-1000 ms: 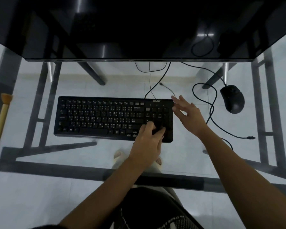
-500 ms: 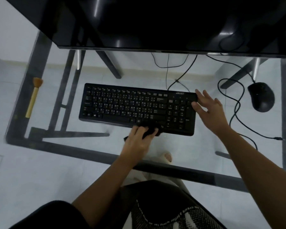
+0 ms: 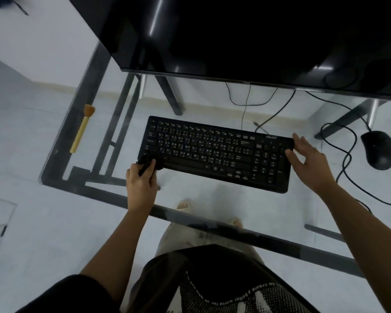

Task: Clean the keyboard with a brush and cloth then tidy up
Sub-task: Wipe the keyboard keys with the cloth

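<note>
A black keyboard [image 3: 215, 152] lies across the middle of the glass desk [image 3: 269, 213]. My left hand [image 3: 141, 181] is closed around a dark cloth [image 3: 148, 163] and presses it on the keyboard's near left corner. Fingers spread, my right hand [image 3: 307, 161] rests against the keyboard's right end. A brush [image 3: 81, 129] with a yellow handle and orange bristles lies by itself near the desk's left edge, far from both hands.
A large black monitor [image 3: 246, 37] overhangs the back of the desk. A black mouse [image 3: 379, 150] sits at the right, its cable [image 3: 345, 159] looping beside my right wrist. Dark frame bars and my feet show through the glass.
My left hand has slid the cloth leftward along the keyboard's near edge, from the number pad to the left corner. The right hand stays at the right end. The view turned left.
</note>
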